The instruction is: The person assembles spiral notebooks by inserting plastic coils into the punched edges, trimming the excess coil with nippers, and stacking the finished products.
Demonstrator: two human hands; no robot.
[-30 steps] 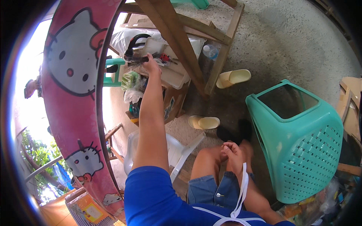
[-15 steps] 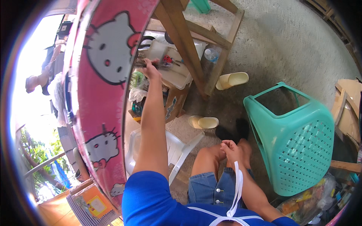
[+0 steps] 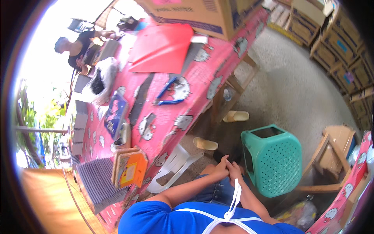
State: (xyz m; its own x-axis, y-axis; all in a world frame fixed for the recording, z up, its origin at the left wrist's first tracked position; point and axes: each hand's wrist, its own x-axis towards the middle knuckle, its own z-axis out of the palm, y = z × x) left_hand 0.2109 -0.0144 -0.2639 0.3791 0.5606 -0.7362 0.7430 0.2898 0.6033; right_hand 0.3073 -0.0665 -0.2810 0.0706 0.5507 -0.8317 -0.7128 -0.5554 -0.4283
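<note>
My left hand [image 3: 221, 169] and my right hand [image 3: 234, 172] meet above my lap, their fingers bent in and touching. Whatever lies between the fingers, if anything, is too small or hidden to make out. Under them are my denim shorts [image 3: 212, 191]. A white tie strap [image 3: 235, 199] hangs just below my right hand. To the left stands a table with a pink patterned cloth [image 3: 171, 130]. On it lie blue-handled pliers [image 3: 168, 93], a red sheet [image 3: 161, 48] and a blue printed packet [image 3: 116, 116].
A green plastic stool [image 3: 274, 162] stands on my right, a white plastic chair [image 3: 171, 167] by the table. Two cream slippers [image 3: 236, 116] lie on the floor. Boxes [image 3: 339, 58] are stacked at far right; a large carton [image 3: 191, 15] sits on the table. Another person [image 3: 78, 48] is across it.
My left hand has come back from the things under the table to meet my right hand over my lap. The view has lifted, and the tabletop now shows.
</note>
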